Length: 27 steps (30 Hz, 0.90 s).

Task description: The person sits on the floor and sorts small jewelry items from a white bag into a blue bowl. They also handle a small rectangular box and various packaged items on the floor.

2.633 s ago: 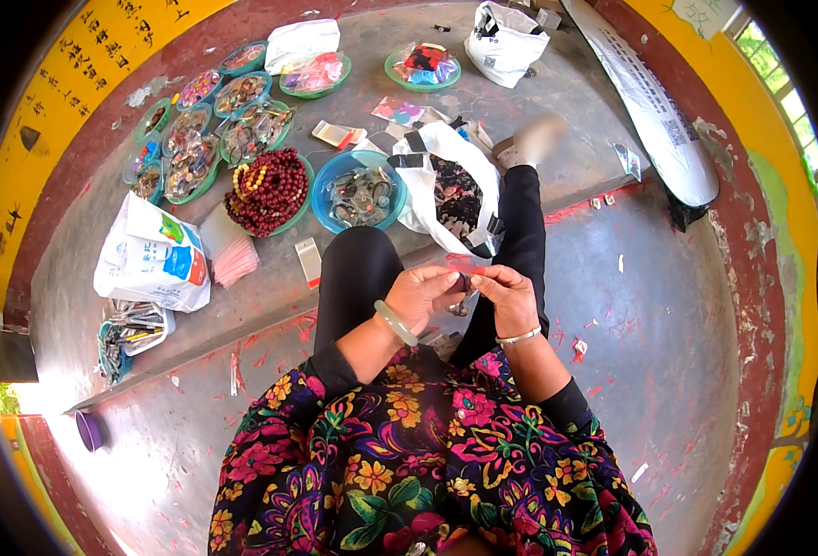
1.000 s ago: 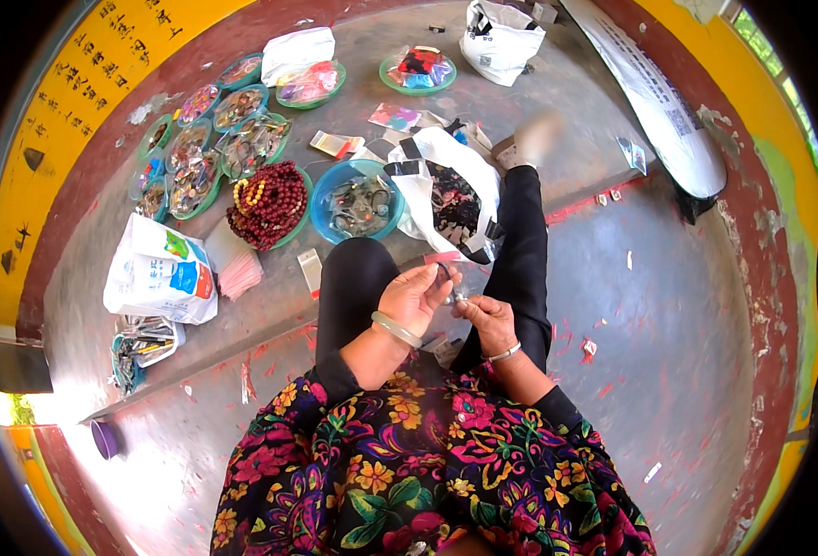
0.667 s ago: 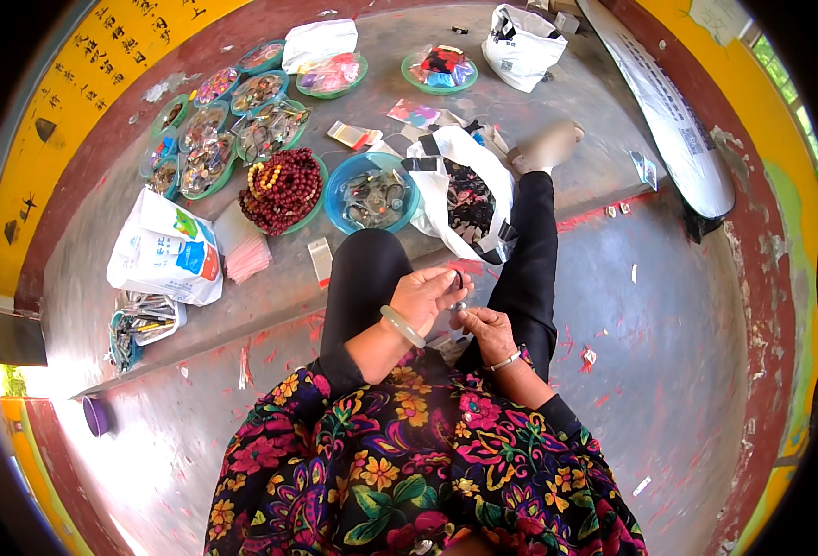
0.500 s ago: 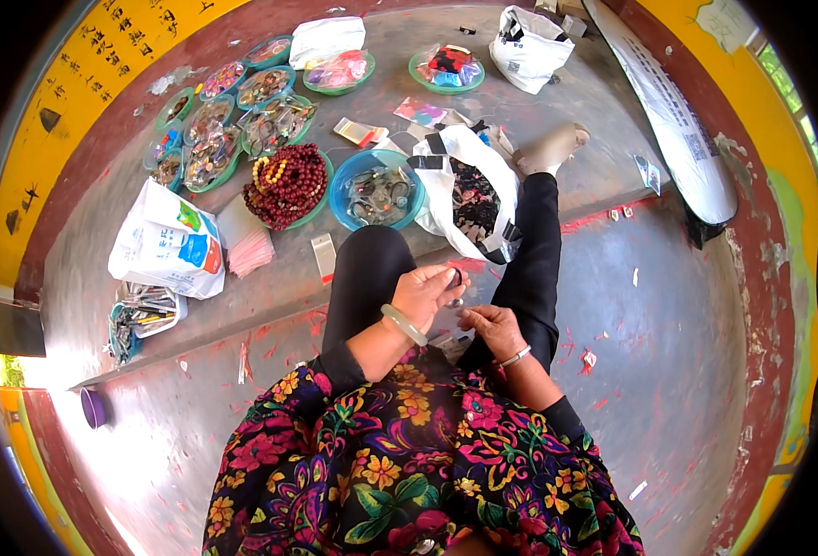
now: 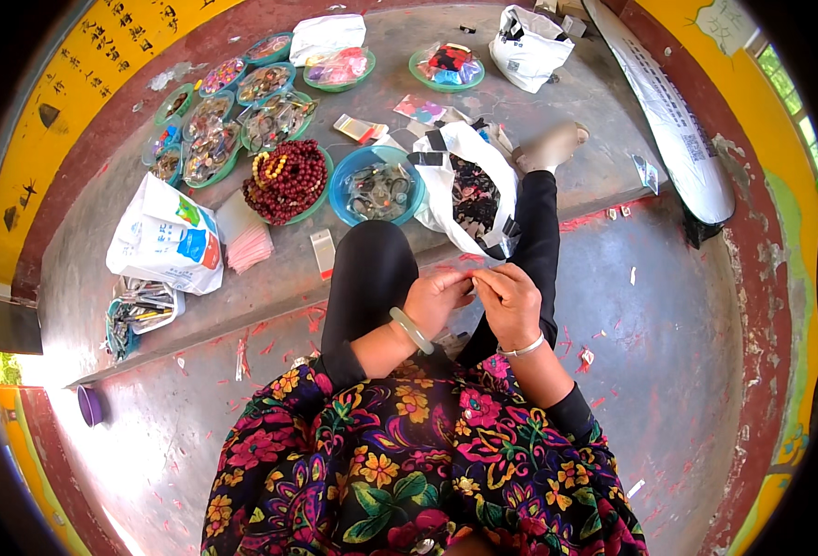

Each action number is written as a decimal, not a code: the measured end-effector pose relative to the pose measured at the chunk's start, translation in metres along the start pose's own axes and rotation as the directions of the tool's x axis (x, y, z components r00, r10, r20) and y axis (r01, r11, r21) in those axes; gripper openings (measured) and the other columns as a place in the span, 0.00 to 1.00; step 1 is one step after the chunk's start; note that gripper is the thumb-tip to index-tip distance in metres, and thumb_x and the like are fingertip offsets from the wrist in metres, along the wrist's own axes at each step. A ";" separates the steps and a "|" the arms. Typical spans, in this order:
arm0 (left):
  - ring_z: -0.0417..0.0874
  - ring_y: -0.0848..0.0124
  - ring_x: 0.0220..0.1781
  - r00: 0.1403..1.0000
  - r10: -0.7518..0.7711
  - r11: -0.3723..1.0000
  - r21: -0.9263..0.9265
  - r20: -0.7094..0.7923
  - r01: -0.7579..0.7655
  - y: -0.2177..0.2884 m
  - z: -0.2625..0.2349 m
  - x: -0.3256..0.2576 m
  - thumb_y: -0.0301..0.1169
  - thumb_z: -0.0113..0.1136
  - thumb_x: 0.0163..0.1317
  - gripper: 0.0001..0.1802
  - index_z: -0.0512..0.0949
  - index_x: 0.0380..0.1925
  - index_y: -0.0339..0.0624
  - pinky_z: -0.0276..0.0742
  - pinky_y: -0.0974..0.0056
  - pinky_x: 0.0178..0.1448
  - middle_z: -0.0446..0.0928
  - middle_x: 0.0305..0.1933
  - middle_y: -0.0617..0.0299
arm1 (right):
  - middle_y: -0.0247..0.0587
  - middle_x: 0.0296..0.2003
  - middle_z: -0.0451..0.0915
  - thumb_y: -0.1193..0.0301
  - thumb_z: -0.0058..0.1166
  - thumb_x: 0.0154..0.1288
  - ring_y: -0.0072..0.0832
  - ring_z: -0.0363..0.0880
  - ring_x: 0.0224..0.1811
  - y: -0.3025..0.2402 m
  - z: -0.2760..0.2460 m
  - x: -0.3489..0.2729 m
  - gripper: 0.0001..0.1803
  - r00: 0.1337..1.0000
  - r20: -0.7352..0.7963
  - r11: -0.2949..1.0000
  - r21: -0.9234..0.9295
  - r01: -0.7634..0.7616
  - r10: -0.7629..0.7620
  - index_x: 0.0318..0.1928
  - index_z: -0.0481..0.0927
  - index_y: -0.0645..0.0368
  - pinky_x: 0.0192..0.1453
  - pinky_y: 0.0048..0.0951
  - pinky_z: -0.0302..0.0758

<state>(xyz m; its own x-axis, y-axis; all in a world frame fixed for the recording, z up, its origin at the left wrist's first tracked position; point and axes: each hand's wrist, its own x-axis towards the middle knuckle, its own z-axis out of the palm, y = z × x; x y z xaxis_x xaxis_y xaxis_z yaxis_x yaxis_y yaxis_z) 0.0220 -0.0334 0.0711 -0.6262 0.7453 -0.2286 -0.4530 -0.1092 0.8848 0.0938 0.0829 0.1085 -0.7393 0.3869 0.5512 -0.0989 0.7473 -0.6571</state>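
Observation:
My left hand (image 5: 438, 302), with a pale bangle on its wrist, is closed in a pinch over my lap. Against its fingertips press the thumb and fingers of my right hand (image 5: 511, 304), also pinched, with a silver bangle at the wrist. Whatever they hold is small and mostly hidden by the fingers. Just beyond the hands stands an open white plastic bag (image 5: 441, 196) filled with small dark and pinkish pieces. To its left, a blue basin (image 5: 339, 196) holds small items in clear packets.
Dark red beads (image 5: 284, 190) fill a green basin beyond my left knee. Several basins of packets stand farther back. A printed white bag (image 5: 154, 250) and a basket of tools (image 5: 150, 310) are at left. The raised ledge's edge (image 5: 242, 320) runs before me.
My right hand has moved up and left to meet the left fingertips. The small dark ring-shaped thing seen at my left fingers is now hidden.

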 end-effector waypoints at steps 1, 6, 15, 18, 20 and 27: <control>0.76 0.73 0.44 1.000 0.018 1.000 0.011 0.018 -0.018 0.000 0.001 -0.001 0.24 0.45 0.62 0.13 0.72 0.46 0.32 0.75 0.69 0.49 0.75 0.42 0.59 | 0.41 0.23 0.76 0.80 0.57 0.48 0.31 0.75 0.23 0.000 0.001 -0.001 0.05 1.000 0.004 1.000 -0.017 0.012 -0.012 0.29 0.80 0.62 0.26 0.25 0.70; 0.76 0.73 0.45 0.993 0.098 0.983 0.147 0.063 -0.106 -0.007 -0.002 -0.001 0.23 0.44 0.62 0.12 0.73 0.45 0.34 0.75 0.69 0.47 0.74 0.43 0.62 | 0.42 0.24 0.76 0.79 0.56 0.47 0.34 0.76 0.24 0.000 -0.002 -0.003 0.05 0.997 0.044 0.994 -0.082 0.071 -0.068 0.29 0.80 0.62 0.28 0.27 0.72; 0.79 0.61 0.33 0.877 0.377 0.471 0.754 0.297 -0.457 0.000 -0.006 -0.001 0.21 0.52 0.53 0.11 0.76 0.37 0.40 0.75 0.66 0.35 0.77 0.30 0.53 | 0.36 0.19 0.72 0.77 0.53 0.44 0.34 0.72 0.23 -0.008 -0.012 0.004 0.03 0.953 0.247 0.934 -0.265 0.239 -0.174 0.22 0.78 0.58 0.28 0.32 0.67; 0.77 0.53 0.32 0.861 0.391 0.445 0.752 0.325 -0.486 -0.001 -0.006 -0.002 0.25 0.49 0.54 0.07 0.74 0.34 0.39 0.72 0.59 0.34 0.75 0.29 0.49 | 0.36 0.19 0.70 0.77 0.52 0.44 0.34 0.71 0.23 -0.008 -0.012 0.001 0.02 0.922 0.343 0.881 -0.360 0.306 -0.180 0.21 0.76 0.57 0.28 0.33 0.66; 0.76 0.51 0.32 0.861 0.390 0.458 0.743 0.326 -0.489 -0.003 -0.006 -0.002 0.27 0.48 0.55 0.07 0.73 0.32 0.38 0.71 0.56 0.34 0.75 0.28 0.48 | 0.36 0.20 0.69 0.77 0.52 0.43 0.34 0.71 0.23 -0.009 -0.011 0.000 0.01 0.923 0.343 0.882 -0.362 0.303 -0.177 0.21 0.75 0.57 0.29 0.33 0.66; 0.76 0.51 0.32 0.867 0.398 0.485 0.733 0.300 -0.477 0.003 -0.003 -0.004 0.27 0.47 0.56 0.07 0.73 0.33 0.39 0.71 0.55 0.34 0.75 0.28 0.48 | 0.36 0.20 0.70 0.77 0.53 0.42 0.35 0.71 0.24 -0.009 -0.007 -0.001 0.02 0.965 0.213 0.927 -0.305 0.217 -0.155 0.22 0.75 0.58 0.29 0.34 0.66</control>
<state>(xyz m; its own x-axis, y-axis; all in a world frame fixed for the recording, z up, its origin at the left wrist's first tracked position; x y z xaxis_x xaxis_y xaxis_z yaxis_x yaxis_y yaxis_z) 0.0212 -0.0391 0.0737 -0.5328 0.8000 0.2759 0.5437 0.0737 0.8360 0.1001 0.0790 0.1174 -0.8397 0.1420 0.5241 -0.0486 0.9417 -0.3330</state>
